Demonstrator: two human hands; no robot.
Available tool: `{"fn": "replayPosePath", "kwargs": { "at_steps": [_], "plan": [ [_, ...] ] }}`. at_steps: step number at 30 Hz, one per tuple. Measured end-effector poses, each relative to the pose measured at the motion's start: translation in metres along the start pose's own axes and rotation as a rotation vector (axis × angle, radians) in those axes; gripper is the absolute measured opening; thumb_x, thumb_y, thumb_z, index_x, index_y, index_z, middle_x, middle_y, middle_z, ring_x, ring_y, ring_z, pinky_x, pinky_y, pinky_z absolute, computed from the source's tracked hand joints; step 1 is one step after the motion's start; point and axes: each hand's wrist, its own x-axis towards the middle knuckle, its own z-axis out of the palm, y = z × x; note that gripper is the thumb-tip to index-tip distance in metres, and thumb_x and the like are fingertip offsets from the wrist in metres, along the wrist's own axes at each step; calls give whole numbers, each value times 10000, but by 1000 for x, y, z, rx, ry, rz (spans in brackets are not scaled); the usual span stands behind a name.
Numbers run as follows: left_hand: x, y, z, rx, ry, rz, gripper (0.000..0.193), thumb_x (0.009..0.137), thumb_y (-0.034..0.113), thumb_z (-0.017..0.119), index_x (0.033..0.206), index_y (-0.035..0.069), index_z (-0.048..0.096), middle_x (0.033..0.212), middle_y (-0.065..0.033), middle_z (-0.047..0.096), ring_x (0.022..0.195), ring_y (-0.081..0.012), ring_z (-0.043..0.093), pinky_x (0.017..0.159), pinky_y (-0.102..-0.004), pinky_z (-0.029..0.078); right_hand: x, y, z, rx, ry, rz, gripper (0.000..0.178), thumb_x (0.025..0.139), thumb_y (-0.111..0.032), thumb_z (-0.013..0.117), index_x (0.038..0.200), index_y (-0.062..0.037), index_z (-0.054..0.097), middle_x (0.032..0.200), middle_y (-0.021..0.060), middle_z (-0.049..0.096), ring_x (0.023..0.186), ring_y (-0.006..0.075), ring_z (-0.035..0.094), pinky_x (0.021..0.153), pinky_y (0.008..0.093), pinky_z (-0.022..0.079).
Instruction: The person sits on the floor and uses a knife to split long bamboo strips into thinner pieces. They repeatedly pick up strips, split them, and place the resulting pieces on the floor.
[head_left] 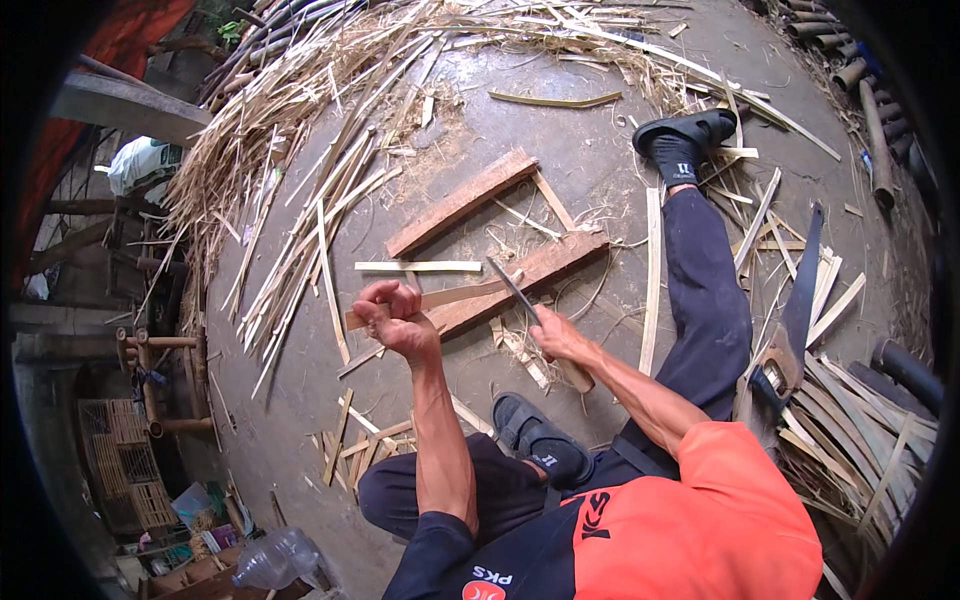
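My left hand (397, 320) is closed, fingers curled, around a flat bamboo strip (465, 293). That strip lies along a reddish-brown wooden beam (565, 262), its far end on the beam's top. In my right hand (560, 338) is a knife (511, 287); its wooden handle (576, 376) sticks out below my fist. The blade points up and left, crossing the strip near its end on the beam. A second wooden beam (460, 205) lies farther off, roughly parallel. Between the second beam and my left hand lies a pale bamboo strip (418, 267).
Piled bamboo strips and shavings (300, 200) spread over the floor at the far left. A handsaw (801, 290) lies right of my outstretched leg (706, 290), above a bundle of strips (850, 430). A clear plastic bottle (278, 558) sits at lower left.
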Motion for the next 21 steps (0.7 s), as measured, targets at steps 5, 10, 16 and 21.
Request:
{"fn": "replayPosePath", "kwargs": {
  "at_steps": [5,10,16,21],
  "plan": [
    [0,-7,-4,-27,-72,-6,532,894,553,306,683,77,413,525,44,200,451,-77,177,429,-245,168,-33,-33,12,-319,129,-418,284,842,-87,398,1099,31,370,638,200,545,543,313,567,453,415,454],
    [2,-8,-7,-100,-125,-22,534,892,561,295,664,88,387,518,38,189,451,-80,171,430,-246,166,-22,-16,1,-314,82,-363,221,831,-67,378,1029,30,393,568,158,520,443,280,532,362,419,410],
    [-2,-3,-4,-105,-133,-19,509,896,547,307,674,96,379,526,41,203,442,-80,183,431,-245,176,-25,15,1,-314,27,-97,238,811,-106,390,1011,23,406,661,261,549,618,417,566,563,512,452],
    [5,-15,-4,31,-131,41,337,924,369,398,772,76,466,574,21,324,516,-108,337,509,-264,315,-31,42,5,-335,124,-61,212,787,-112,420,946,27,419,699,278,560,673,442,565,591,514,444]
  ]
}}
